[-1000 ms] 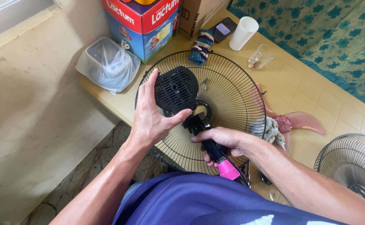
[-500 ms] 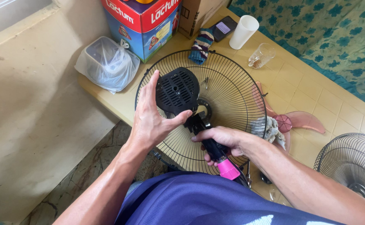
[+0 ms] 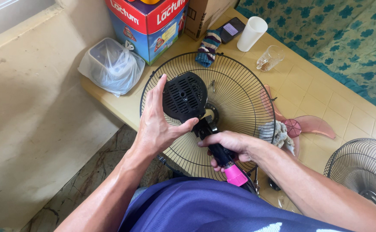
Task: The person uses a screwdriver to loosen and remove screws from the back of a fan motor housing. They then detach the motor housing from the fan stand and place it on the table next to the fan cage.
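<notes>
- Fingers (image 3: 158, 92) of the left hand (image 3: 155, 124) lie straight and close together along the left side of a black fan motor housing (image 3: 184, 96), with the thumb hooked under its lower edge.
- Right hand (image 3: 231, 144) curls its fingers tightly round a black neck piece (image 3: 209, 137) that ends in a pink cap (image 3: 236, 176).
- One motor housing, round and slotted, sits against the middle of one black wire fan guard (image 3: 239, 92), which lies over the front edge of a yellow tiled counter (image 3: 321, 90).
- Housing and neck form one long piece, running from the upper left down toward the person; the pink cap points at the person's body.
- One pink translucent fan blade (image 3: 312, 124) lies on the counter under the guard's right edge, next to one rag (image 3: 278, 134).
- A second wire guard (image 3: 362, 165) sits at far right.
- Behind the guard: one white cup (image 3: 252, 33), one clear glass (image 3: 270, 58), one striped cloth (image 3: 208, 46), one dark phone (image 3: 231, 29).
- Two cardboard boxes (image 3: 153, 25) stand at the back, one plastic bag (image 3: 110, 64) holding a container beside them.
</notes>
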